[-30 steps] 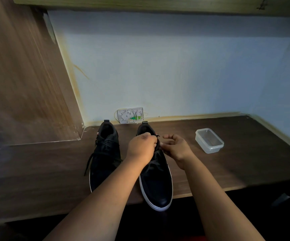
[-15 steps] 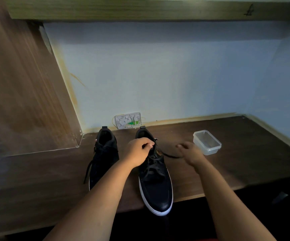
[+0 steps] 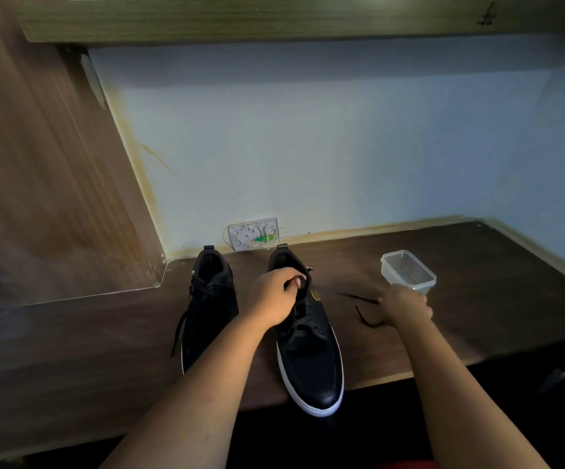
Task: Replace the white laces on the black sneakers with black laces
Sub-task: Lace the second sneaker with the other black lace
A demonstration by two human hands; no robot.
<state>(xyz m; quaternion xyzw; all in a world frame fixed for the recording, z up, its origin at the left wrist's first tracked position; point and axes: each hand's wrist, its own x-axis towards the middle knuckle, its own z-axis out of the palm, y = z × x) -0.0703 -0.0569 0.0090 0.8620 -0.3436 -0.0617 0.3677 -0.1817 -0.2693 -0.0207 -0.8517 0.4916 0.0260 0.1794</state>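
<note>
Two black sneakers with white soles stand side by side on the dark wooden desk [image 3: 477, 319]. The left sneaker [image 3: 208, 306] carries black laces, one end trailing off its left side. My left hand [image 3: 274, 299] grips the collar and tongue of the right sneaker [image 3: 311, 353], whose eyelets hold a black lace. My right hand [image 3: 406, 306] is out to the right of that shoe and pinches the black lace [image 3: 359, 297], which stretches from the shoe to my fingers, with its tail curling on the desk.
A clear plastic container [image 3: 409, 270], lidless, sits just behind my right hand. A white wall socket plate [image 3: 254, 233] is low on the wall behind the shoes. A wooden side panel [image 3: 37, 198] rises at the left. The right shoe's toe overhangs the desk's front edge.
My right hand has drawn away from the shoe to the right, pulling the black lace out with it. My left hand has stayed on the shoe's collar.
</note>
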